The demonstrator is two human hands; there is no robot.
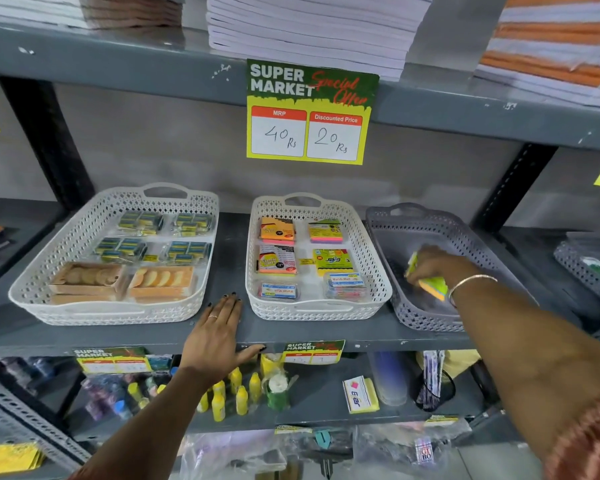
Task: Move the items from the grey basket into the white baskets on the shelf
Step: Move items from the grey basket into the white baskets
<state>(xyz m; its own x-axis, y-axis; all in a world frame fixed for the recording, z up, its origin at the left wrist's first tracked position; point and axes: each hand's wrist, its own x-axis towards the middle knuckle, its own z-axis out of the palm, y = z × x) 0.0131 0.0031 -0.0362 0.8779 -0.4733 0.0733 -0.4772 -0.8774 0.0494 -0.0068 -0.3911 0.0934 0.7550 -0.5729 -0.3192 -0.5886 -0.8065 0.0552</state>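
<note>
The grey basket [426, 216] sits at the right of the middle shelf. Inside it, my right hand [433, 265] grips a green, yellow and orange sticky-note pack [432, 284], blurred by motion. A white basket [364, 268] in the middle holds several sticky-note packs and small clear boxes. A larger white basket [66, 258] on the left holds packets of small dark boxes and two tan packs. My left hand [219, 327] lies flat on the shelf between the two white baskets, fingers spread, holding nothing.
A yellow-green price sign [309, 112] hangs from the upper shelf, which carries paper stacks [312, 26]. Another grey basket [586, 271] stands at the far right. The lower shelf holds yellow bottles [236, 393], a sticky-note pack [361, 394] and bagged goods.
</note>
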